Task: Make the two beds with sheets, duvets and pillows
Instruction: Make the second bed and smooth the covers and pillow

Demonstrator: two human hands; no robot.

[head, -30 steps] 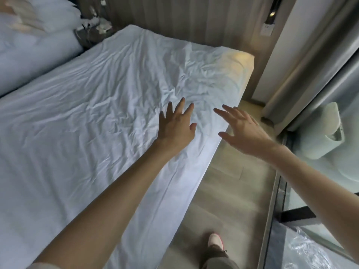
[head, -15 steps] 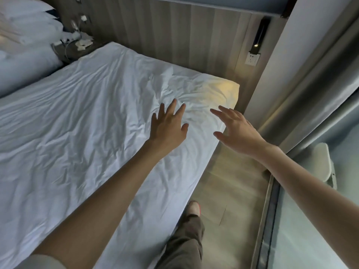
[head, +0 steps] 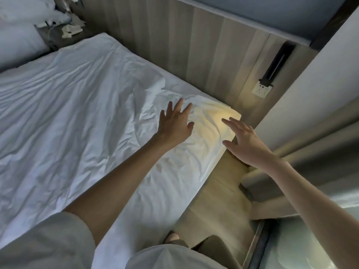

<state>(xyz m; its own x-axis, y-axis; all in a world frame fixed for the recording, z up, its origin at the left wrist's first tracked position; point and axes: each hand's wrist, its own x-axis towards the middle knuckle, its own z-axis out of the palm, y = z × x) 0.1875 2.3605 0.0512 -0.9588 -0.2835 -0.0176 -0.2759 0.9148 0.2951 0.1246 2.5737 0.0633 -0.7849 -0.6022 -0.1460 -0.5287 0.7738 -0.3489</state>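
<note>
The near bed (head: 64,117) fills most of the view, under and to the left of the fingers (head: 178,107). Its white sheet (head: 120,164) is spread over the mattress but creased, with a bunch of folds just ahead of the left fingertips. No duvet or pillow lies on it. A wood-panelled headboard wall (head: 204,55) runs beyond the fingers. Far to their left, a corner of the second bed (head: 17,49) shows, with white pillows (head: 23,10) piled on it. Between the beds a dark nightstand (head: 58,38) carries cables and paper scraps; I see no box, basket or other container. Pale floor (head: 213,200) lies below the right fingers.

My left hand (head: 174,127) lies flat on the sheet, fingers released and spread, grasping nothing. My right hand (head: 246,144) is released too, fingers straight, over the bed's head corner (head: 231,115); I cannot tell whether it touches the sheet. A wall socket (head: 261,89) beyond the right fingers sits under a lamp (head: 278,61) that glows yellow on that corner.

I judge the step to be smoothing the sheet at this corner. To do it well I would sweep the left palm outward toward the edge while the right hand takes the overhang, pulls it taut and tucks it under, so the bunched folds go flat.
</note>
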